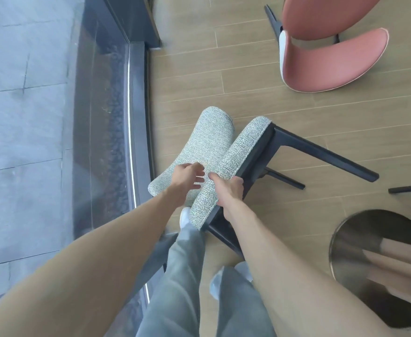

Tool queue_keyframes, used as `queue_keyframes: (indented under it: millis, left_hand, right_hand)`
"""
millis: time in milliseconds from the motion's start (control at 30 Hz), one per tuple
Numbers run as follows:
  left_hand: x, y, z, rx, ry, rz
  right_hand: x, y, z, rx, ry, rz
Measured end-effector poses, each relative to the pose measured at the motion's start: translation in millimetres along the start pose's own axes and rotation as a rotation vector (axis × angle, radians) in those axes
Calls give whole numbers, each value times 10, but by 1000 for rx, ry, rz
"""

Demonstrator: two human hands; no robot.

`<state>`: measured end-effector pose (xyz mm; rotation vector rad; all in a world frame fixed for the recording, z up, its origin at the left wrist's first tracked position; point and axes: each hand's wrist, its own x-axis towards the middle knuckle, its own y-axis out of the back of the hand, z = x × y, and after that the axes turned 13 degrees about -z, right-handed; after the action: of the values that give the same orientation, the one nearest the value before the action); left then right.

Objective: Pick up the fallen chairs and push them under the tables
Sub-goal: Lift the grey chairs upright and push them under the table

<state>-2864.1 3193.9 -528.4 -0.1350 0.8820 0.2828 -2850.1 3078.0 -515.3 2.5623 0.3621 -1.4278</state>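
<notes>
The fallen grey speckled fabric chair [226, 154] with dark legs lies sideways, its near legs hidden; right hand [228, 188] grips its seat edge, left hand [187, 177] hovers, fingers loose.

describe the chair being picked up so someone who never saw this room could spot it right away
Start at the glass wall along the left edge of the wood floor. Lying on its side right beside it is the grey speckled fabric chair, dark legs pointing right, with the left hand on its backrest and the right hand gripping its seat edge. The other fallen chair, farther off, is smooth pink.
</notes>
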Motion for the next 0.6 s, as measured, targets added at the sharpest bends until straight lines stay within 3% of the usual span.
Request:
queue_keyframes:
  millis: [133, 333, 467, 600]
  left_hand:
    - [667, 108, -151, -17, 66, -34]
    - [1748, 534, -351, -158, 149, -85]
    - [2031, 891, -459, -185, 179, -87]
    - [1959, 1079, -413, -203, 189, -84]
  right_hand:
    - [534, -332, 1, -101, 47, 134]
    - [1450, -909, 8, -377, 225, 55]
    - [1699, -962, 60, -446, 159, 15]
    - [1564, -934, 8, -360, 58, -32]
